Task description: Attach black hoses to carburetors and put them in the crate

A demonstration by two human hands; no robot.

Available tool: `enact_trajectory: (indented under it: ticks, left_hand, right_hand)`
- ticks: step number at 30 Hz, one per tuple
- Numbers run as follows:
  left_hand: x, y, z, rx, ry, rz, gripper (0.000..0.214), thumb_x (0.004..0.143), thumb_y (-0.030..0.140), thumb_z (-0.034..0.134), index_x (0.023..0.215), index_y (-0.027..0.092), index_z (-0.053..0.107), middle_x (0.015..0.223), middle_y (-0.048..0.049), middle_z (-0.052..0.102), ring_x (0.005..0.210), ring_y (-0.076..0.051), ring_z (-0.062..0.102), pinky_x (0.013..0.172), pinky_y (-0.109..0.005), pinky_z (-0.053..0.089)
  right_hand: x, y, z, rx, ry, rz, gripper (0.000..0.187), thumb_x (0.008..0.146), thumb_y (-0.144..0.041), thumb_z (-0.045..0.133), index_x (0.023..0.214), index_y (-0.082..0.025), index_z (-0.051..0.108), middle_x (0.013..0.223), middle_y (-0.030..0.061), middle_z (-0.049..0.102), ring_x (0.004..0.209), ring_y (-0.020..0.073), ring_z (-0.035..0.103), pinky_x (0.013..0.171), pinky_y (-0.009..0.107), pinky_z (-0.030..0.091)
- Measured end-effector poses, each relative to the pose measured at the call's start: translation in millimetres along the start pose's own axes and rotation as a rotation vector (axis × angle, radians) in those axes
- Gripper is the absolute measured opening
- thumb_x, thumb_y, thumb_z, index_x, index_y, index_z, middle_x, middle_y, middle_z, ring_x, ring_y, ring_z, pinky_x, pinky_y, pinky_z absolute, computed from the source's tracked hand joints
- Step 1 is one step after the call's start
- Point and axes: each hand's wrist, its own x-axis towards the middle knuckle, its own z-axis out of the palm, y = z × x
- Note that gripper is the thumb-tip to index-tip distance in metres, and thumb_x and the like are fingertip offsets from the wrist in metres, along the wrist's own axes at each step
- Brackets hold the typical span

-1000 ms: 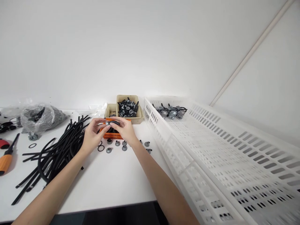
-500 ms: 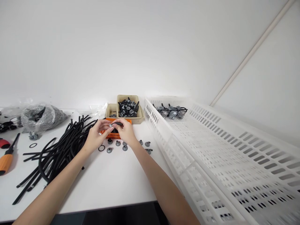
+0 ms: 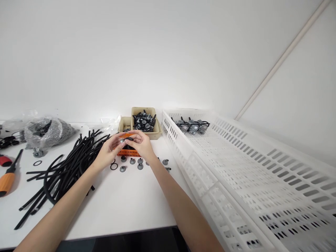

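Note:
My left hand [image 3: 108, 151] and my right hand [image 3: 144, 146] meet over a small orange basket [image 3: 129, 153]. Between their fingertips is a small grey metal part with a black piece [image 3: 128, 139] on it; its exact kind is too small to tell. The left fingers pinch the metal end, while the right thumb and fingers grip the black side. Below the hands, several grey dome-shaped fittings [image 3: 123, 169] stand on the white table, along with a black rubber ring [image 3: 113, 166]. Dark pieces in the basket are partly hidden by my hands.
Black hoses [image 3: 65, 175] lie heaped at left, near an orange-handled screwdriver [image 3: 7, 182] and a plastic bag of metal parts [image 3: 49, 133]. A beige bin [image 3: 143, 110] of black-and-grey parts stands behind. On the right, a large white crate [image 3: 199, 171] holds several assemblies [image 3: 193, 126].
The held part has turned between my fingers, and its black piece now looks shorter. My right fingers have shifted and arch over it. A second black ring edge shows near the left hand.

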Motion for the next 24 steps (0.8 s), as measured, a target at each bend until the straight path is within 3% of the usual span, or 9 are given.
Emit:
enact_trajectory:
  ticks: [3,6,10,13,18,21,24]
  left_hand:
    - [0.9,0.8,0.2,-0.053,0.024,-0.051,0.043,0.08,0.046,0.066,0.114,0.019,0.064,0.121,-0.0108,0.067,0.109,-0.025,0.063,0.097,-0.041,0.05]
    - [0.1,2.5,0.8,-0.034,0.075,-0.086,0.038,0.075,0.047,0.071,0.099,0.017,0.067,0.103,-0.009,0.072,0.096,-0.024,0.068,0.089,-0.039,0.054]
    - [-0.5,6.7,0.4,-0.025,0.158,-0.098,0.034,0.073,0.046,0.072,0.087,0.016,0.066,0.087,-0.0056,0.072,0.083,-0.022,0.069,0.081,-0.036,0.055]
    - [0.5,8.0,-1.7,0.006,0.232,-0.1,0.031,0.074,0.046,0.071,0.081,0.016,0.067,0.083,-0.0055,0.072,0.082,-0.021,0.069,0.081,-0.036,0.055]
    - [1.3,4.9,-4.5,0.087,0.293,-0.089,0.032,0.075,0.047,0.07,0.088,0.017,0.071,0.093,-0.0074,0.073,0.089,-0.023,0.068,0.087,-0.038,0.053]
    - [0.7,4.2,-5.9,0.184,0.339,-0.029,0.032,0.078,0.048,0.067,0.087,0.018,0.073,0.095,-0.0063,0.07,0.088,-0.021,0.065,0.082,-0.034,0.053]
    - [0.3,5.1,-7.1,0.268,0.357,-0.013,0.033,0.08,0.049,0.064,0.093,0.019,0.073,0.094,-0.0054,0.068,0.083,-0.019,0.063,0.076,-0.032,0.051]
  right_hand:
    - [-1.5,-3.4,-1.3,0.092,-0.053,0.041,0.039,0.068,-0.029,0.078,0.102,-0.021,0.061,0.089,0.0012,0.07,0.084,0.0159,0.069,0.09,0.035,0.053]
    - [-2.0,-4.0,0.5,0.091,-0.091,0.066,0.039,0.069,-0.029,0.078,0.102,-0.021,0.06,0.091,0.002,0.071,0.086,0.016,0.069,0.09,0.035,0.053]
    - [-1.6,-2.0,3.0,0.007,-0.055,0.031,0.026,0.07,-0.031,0.076,0.086,-0.019,0.059,0.084,0.0007,0.068,0.079,0.0141,0.067,0.082,0.031,0.053]
    - [-3.6,-3.2,2.6,-0.15,-0.143,0.033,0.018,0.073,-0.03,0.073,0.077,-0.019,0.059,0.075,-0.0007,0.065,0.069,0.0124,0.063,0.069,0.027,0.052]
    - [-11.7,-8.5,5.6,-0.652,-0.555,0.082,0.015,0.07,-0.031,0.076,0.076,-0.018,0.07,0.068,-0.0004,0.066,0.061,0.0118,0.058,0.054,0.023,0.041]
    - [-14.9,-8.2,10.2,-0.877,-0.601,-0.015,0.019,0.062,-0.032,0.083,0.074,-0.02,0.073,0.068,-0.0006,0.066,0.064,0.0132,0.058,0.052,0.023,0.035]
    - [-15.6,-8.9,12.6,-0.937,-0.614,-0.042,0.014,0.062,-0.023,0.082,0.073,-0.022,0.074,0.067,-0.0013,0.067,0.063,0.0136,0.058,0.05,0.023,0.032]
